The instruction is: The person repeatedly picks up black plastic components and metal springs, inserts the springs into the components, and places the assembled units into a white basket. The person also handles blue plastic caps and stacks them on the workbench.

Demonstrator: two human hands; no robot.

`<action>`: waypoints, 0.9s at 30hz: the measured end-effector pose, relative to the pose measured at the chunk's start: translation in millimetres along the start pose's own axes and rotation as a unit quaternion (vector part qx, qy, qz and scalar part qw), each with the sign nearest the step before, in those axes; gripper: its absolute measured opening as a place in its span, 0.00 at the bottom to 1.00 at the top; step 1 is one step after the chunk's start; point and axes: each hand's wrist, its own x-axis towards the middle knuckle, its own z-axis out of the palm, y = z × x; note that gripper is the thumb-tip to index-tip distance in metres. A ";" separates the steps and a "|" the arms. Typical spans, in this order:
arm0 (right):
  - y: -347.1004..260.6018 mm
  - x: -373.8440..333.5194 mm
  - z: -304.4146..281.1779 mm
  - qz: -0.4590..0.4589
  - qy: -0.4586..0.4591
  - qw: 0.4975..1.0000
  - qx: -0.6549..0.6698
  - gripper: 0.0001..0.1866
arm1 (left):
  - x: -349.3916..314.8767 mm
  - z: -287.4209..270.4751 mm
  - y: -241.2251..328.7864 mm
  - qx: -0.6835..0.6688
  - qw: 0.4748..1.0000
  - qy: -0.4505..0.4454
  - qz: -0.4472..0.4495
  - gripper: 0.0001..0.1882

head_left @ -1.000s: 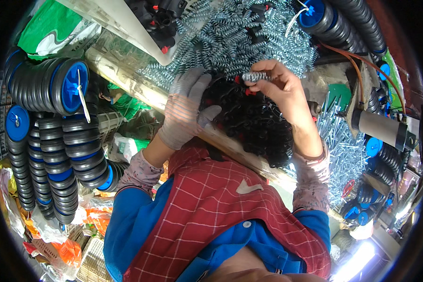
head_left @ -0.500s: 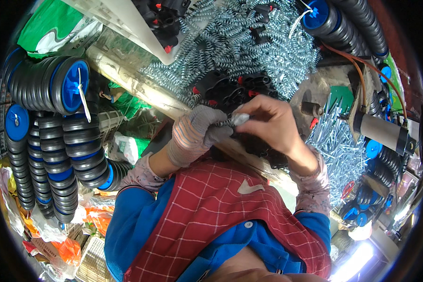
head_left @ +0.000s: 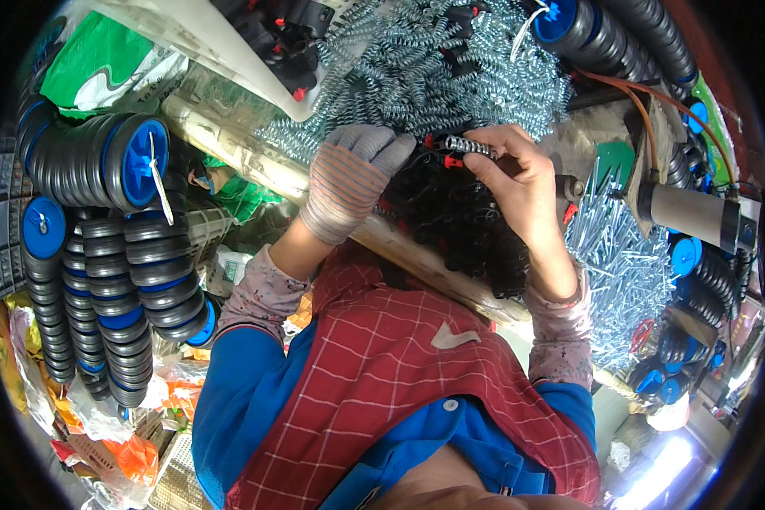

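A silvery coil spring (head_left: 471,147) is pinched between the thumb and fingers of my bare right hand (head_left: 518,174), lying roughly level. My left hand (head_left: 350,180), in a grey striped knit glove, is closed just to the left, its fingertips next to dark parts; what they hold, if anything, is hidden. Beneath and between both hands spreads a heap of black plastic parts (head_left: 450,217), some with red pieces. Beyond them lies a large pile of loose coil springs (head_left: 433,85).
A pale wooden beam (head_left: 229,144) runs along the bench's near side. A white bin (head_left: 221,42) stands at the far left. Thin metal rods (head_left: 616,272) are heaped on the right, by a grey cylinder (head_left: 684,212). Black ringed rolls (head_left: 85,161) are stacked on the left.
My hands have moved apart and away from my body. The left went up over the springs' near edge; the right, now showing a coil spring, shifted slightly right and farther out.
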 end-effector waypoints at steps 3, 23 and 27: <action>6.5 -12.1 -11.7 -0.006 0.019 1.000 0.016 0.14 | 8.6 -8.0 2.3 0.040 0.995 -0.083 0.034 0.20; 86.4 -139.8 -97.9 0.078 0.166 0.934 0.306 0.10 | 158.6 -31.1 -18.9 0.381 0.854 -0.351 -0.041 0.16; 106.3 -141.0 -101.4 0.062 0.199 0.928 0.310 0.10 | 204.1 -0.6 -112.7 0.476 0.708 -0.514 -0.091 0.21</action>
